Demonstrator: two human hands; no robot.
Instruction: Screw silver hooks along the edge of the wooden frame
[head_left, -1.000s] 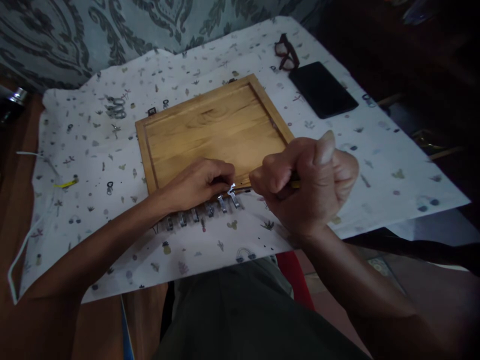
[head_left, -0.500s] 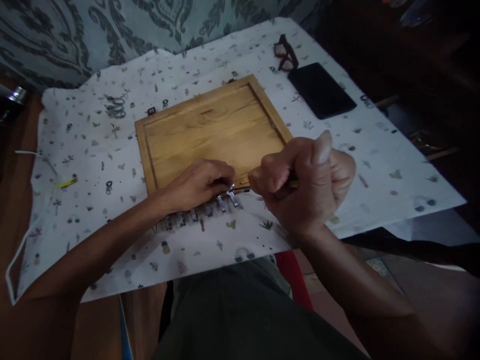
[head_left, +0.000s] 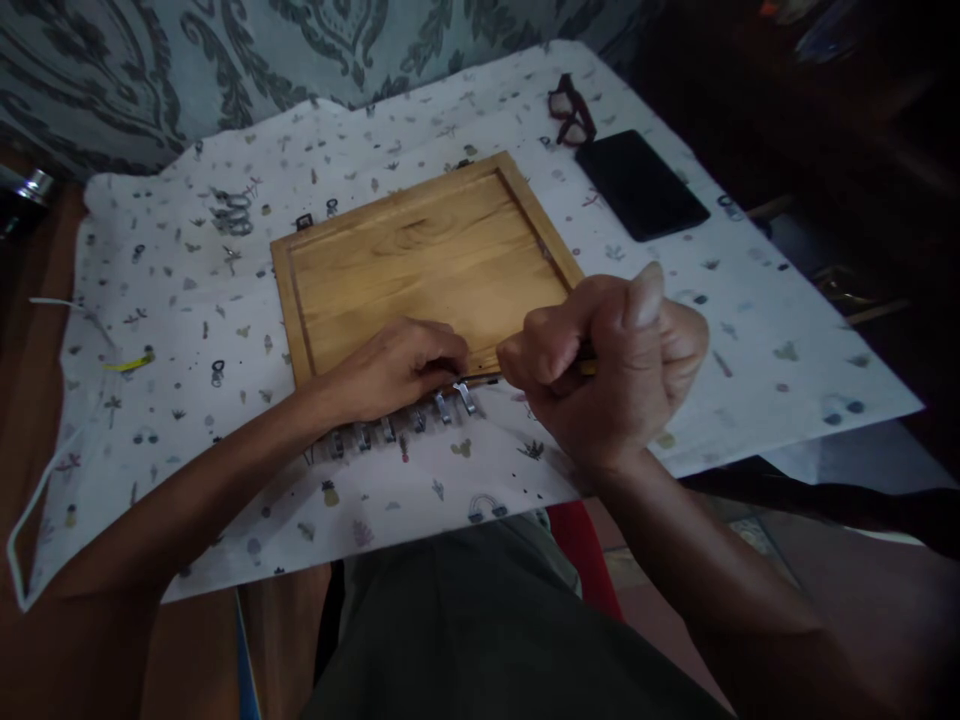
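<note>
A framed wooden board [head_left: 420,255] lies on the table, with several metal hooks [head_left: 388,430] in a row along its near edge. Bent at that edge, my left hand [head_left: 405,365] pinches its thumb and fingers at the top of the rightmost metal hook [head_left: 466,398]; the fingertips partly cover it. Just right of it, my right hand [head_left: 615,360] is closed in a fist, thumb raised. A little yellow of a held tool [head_left: 587,367] shows between its fingers; the rest is hidden, so its kind is unclear.
A patterned white cloth [head_left: 247,540] covers the table. Beyond the board lie a black tablet [head_left: 641,185] and eyeglasses [head_left: 571,110]. Loose metal pieces [head_left: 232,213] and a yellow strip [head_left: 129,363] are at left, near a white cord [head_left: 37,500].
Both hands keep almost the same place and grip. The view has shifted very slightly; the board and hooks stay put.
</note>
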